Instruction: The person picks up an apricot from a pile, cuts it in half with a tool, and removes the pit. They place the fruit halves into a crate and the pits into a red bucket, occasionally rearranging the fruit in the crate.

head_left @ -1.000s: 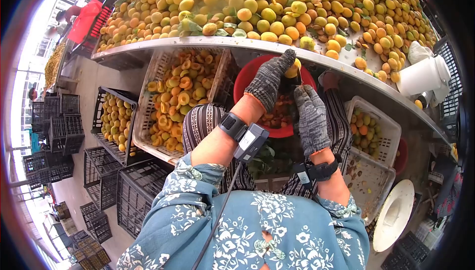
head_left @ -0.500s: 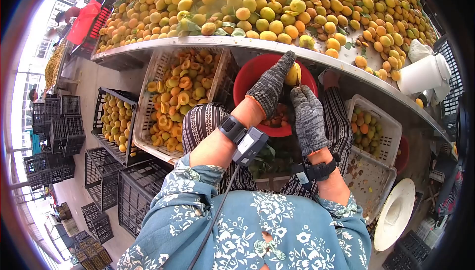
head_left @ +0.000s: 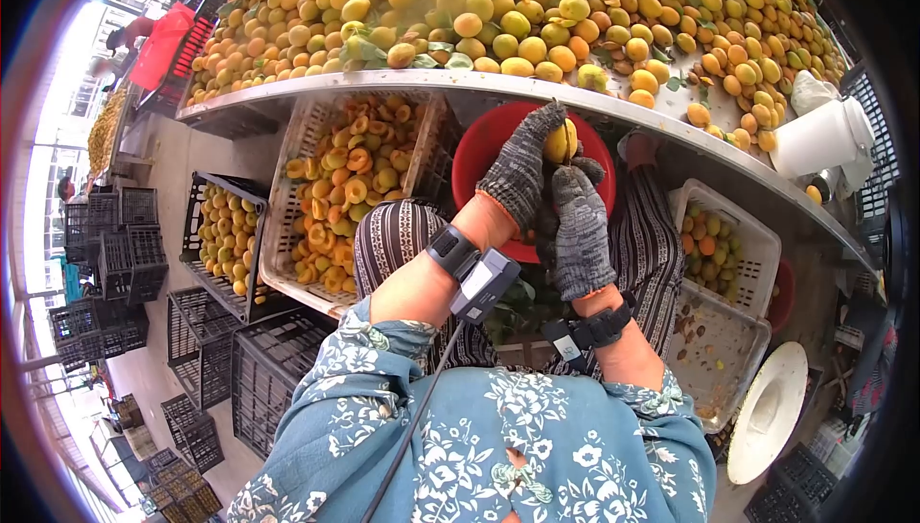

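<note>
Above a red basin (head_left: 470,154) between my knees, my left hand (head_left: 520,166), in a grey knitted glove, is closed on a yellow fruit (head_left: 562,142). A dark line runs down the side of the fruit. My right hand (head_left: 581,231), gloved the same way, is just below the fruit, its fingers curled near its lower end. Whether those fingers hold anything is hidden by the glove. Most of the basin's inside is covered by my hands.
A metal-edged table (head_left: 422,79) heaped with fruit curves across the front. Left stand a crate of halved fruit (head_left: 273,235) and a black crate (head_left: 251,304). Right are a pale crate (head_left: 760,278), a shallow tray (head_left: 733,398), a white bucket (head_left: 815,139) and a hat (head_left: 767,413).
My right hand has shifted left and turned, its fingers now more curled below the fruit. The fruit has tilted slightly between my hands. My left hand has barely moved.
</note>
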Available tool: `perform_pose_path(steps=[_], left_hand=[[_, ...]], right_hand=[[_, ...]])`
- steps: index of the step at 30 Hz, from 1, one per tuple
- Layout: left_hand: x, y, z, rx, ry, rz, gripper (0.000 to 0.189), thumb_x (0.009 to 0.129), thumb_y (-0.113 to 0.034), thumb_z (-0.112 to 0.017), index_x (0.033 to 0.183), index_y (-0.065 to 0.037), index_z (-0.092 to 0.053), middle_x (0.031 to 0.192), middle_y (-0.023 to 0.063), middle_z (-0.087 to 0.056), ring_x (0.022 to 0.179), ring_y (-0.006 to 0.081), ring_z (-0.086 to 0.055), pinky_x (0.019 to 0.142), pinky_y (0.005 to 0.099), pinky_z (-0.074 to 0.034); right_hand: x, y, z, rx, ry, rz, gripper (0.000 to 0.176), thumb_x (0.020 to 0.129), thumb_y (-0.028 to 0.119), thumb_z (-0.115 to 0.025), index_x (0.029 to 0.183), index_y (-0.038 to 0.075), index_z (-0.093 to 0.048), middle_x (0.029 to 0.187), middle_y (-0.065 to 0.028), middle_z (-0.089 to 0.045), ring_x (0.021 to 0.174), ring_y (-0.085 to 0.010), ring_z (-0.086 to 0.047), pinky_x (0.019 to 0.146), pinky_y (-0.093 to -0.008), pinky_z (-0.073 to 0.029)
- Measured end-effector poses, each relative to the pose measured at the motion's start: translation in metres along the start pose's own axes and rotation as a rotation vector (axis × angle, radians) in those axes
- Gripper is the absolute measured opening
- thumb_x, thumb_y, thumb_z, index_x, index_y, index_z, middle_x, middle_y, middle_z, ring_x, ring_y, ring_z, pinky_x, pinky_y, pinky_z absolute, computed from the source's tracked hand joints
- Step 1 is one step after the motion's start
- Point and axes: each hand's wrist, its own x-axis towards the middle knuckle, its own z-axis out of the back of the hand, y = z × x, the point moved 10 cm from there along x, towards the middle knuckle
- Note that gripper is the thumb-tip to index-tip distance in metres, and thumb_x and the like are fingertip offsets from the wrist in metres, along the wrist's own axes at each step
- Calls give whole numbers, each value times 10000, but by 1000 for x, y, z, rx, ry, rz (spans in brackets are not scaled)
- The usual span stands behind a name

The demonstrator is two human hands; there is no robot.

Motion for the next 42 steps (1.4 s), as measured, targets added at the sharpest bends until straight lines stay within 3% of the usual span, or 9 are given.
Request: perform_pose_path(steps=[2,6,9,19,22,24,30,33,42], left_hand=[[-3,0,-3,3,27,-5,327,891,-392,-583,900,-65,-596,769,114,-626,682,302,-638,647,378,-541],[7,-8,3,105,-16,-63,286,891,-372,-604,930,-89,-609,806,80,-631,716,221,-629,638,354,-538],[2,-19,2,289,-61,-165,249,899,-339,-615,961,-98,-615,853,46,-628,727,162,-608,644,325,-527],[20,-41,23,343,-115,-372,283,915,-331,-607,1027,-72,-582,840,46,-608,698,174,-597,645,298,-515],[9,-33,19,88,-146,-261,343,914,-389,-594,1011,-61,-575,822,69,-611,685,202,-606,632,326,-528],[1,-23,3,176,-65,-128,398,909,-438,-581,1009,-53,-568,814,79,-614,686,226,-613,628,349,-538],[10,-24,13,196,-104,-166,340,909,-411,-592,978,-78,-595,852,70,-625,694,205,-611,661,337,-537],[8,-28,14,246,-174,-271,288,906,-371,-604,971,-90,-608,855,65,-628,697,194,-607,668,342,-534],[12,-14,17,68,-160,-201,291,905,-360,-588,962,-74,-596,767,130,-643,650,262,-627,613,373,-531]], right_hand=[[-2,-2,7,93,-26,-52,171,935,194,-558,1063,82,-545,928,-44,-610,823,-140,-604,706,-265,-508],[-31,65,-34,-1413,182,1054,231,911,104,-571,1089,-43,-557,967,-145,-612,864,-251,-603,796,-340,-496],[3,38,24,-617,17,165,145,940,126,-529,990,8,-598,908,-46,-618,808,-123,-582,734,-253,-486],[-3,8,25,-312,-13,-92,134,949,245,-544,962,126,-605,756,54,-567,601,-22,-476,534,-184,-426],[-11,35,5,-1213,68,561,139,926,108,-526,986,18,-613,854,-70,-628,786,-177,-622,696,-274,-512],[-12,17,11,-240,-32,-135,145,951,156,-526,937,35,-605,804,-23,-611,682,-108,-603,597,-225,-492],[7,25,16,-748,63,404,97,942,145,-525,976,71,-578,765,-23,-590,565,-113,-576,539,-227,-489],[7,15,9,-347,-32,-178,84,943,149,-522,969,88,-573,753,-8,-574,595,-104,-574,543,-228,-477],[22,-17,17,-97,-75,9,132,939,169,-546,1010,70,-597,835,-7,-578,725,-90,-527,603,-229,-447]])
